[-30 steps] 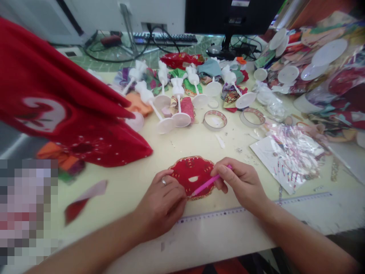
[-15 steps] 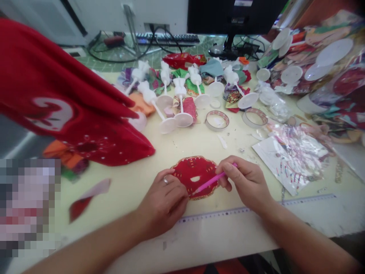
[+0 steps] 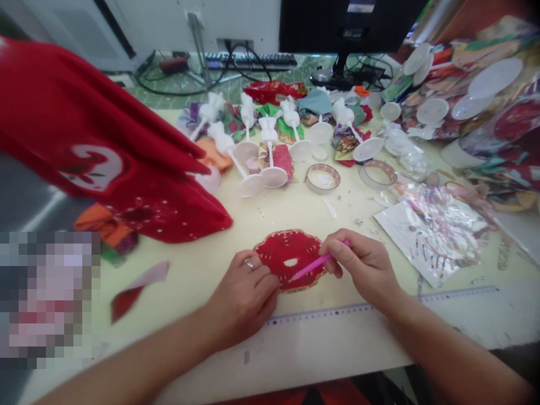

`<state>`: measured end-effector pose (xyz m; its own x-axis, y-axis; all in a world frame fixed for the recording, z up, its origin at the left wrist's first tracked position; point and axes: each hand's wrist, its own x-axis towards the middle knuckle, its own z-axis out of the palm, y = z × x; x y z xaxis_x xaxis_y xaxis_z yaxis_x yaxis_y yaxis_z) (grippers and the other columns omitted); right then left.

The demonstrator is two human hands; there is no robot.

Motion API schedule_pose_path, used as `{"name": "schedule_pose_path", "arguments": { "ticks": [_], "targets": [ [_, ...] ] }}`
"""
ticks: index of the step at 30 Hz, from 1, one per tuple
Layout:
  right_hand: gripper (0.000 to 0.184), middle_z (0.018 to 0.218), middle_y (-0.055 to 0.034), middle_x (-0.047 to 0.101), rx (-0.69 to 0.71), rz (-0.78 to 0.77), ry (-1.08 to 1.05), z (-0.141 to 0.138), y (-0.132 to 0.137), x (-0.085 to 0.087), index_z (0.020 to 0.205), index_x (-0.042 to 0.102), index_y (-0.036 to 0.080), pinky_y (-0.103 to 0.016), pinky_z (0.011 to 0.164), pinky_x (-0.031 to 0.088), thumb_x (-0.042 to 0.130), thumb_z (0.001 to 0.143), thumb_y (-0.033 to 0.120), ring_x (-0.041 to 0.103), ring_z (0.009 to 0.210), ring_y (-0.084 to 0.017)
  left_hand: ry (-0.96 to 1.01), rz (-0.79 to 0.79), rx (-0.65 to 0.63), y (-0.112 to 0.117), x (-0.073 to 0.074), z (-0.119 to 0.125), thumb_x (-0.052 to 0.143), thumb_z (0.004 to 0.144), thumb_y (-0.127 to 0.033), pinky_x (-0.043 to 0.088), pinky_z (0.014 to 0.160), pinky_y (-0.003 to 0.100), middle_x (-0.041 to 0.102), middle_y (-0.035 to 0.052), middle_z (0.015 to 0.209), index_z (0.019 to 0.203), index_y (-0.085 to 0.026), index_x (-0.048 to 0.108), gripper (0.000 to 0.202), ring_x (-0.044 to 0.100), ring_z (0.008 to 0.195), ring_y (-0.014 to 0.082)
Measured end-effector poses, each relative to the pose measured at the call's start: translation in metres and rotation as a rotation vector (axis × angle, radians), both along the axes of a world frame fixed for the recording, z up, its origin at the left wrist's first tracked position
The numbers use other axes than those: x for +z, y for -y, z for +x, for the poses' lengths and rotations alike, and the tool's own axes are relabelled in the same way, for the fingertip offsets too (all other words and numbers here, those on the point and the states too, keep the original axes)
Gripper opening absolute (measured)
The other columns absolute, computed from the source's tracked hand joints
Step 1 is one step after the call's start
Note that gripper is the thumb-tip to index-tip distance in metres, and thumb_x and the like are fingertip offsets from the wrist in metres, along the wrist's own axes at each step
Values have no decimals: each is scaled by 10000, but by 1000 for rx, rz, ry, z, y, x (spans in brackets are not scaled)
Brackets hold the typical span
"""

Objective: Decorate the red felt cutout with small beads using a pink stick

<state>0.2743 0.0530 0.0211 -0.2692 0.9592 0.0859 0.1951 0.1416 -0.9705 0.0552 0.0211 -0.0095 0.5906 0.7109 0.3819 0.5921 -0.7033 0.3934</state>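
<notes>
A scalloped red fabric piece with a gold-dotted border and a small white oval opening lies flat on the cream table. My left hand, wearing a ring, presses its fingers on the lower left edge of that piece. My right hand pinches a slim pink stick whose tip rests on the red fabric near the opening. Part of the fabric's lower edge is hidden under my left fingers.
A large red embroidered cloth hangs in at the left. Several white plastic stemmed stands, tape rolls and fabric scraps lie beyond my hands. A metal ruler runs along the near side, and a beaded plastic sheet lies right.
The whole view has drifted slightly right and up as my head moved. My hands stay on the red piece, and the pink stick's tip has moved little against the fabric.
</notes>
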Motion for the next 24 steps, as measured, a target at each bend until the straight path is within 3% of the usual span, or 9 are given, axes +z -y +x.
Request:
{"name": "schedule_pose_path", "arguments": {
  "ticks": [5, 13, 24],
  "targets": [
    [267, 491, 34, 515, 3, 35, 62, 4, -2, 1, 707, 577, 169, -218, 433, 374, 473, 902, 318, 449, 435, -75, -42, -33, -37, -3, 7, -1, 459, 810, -79, 372, 824, 393, 547, 6, 626, 726, -161, 549, 148, 450, 649, 146],
    [302, 513, 34, 491, 19, 110, 212, 6, -3, 2, 672, 550, 174, -221, 459, 346, 453, 908, 335, 436, 467, -78, -31, -318, -39, -15, 35, -19, 476, 798, -108, 390, 700, 276, 510, -33, 588, 673, -184, 514, 151, 479, 631, 124],
    [349, 490, 52, 411, 12, 147, 211, 18, -10, 7, 591, 473, 184, -224, 455, 300, 457, 901, 342, 364, 452, -69, -169, -328, -8, -10, 55, -21, 499, 766, -90, 375, 631, 249, 539, -28, 595, 647, -181, 535, 154, 475, 633, 127]
  ]
}}
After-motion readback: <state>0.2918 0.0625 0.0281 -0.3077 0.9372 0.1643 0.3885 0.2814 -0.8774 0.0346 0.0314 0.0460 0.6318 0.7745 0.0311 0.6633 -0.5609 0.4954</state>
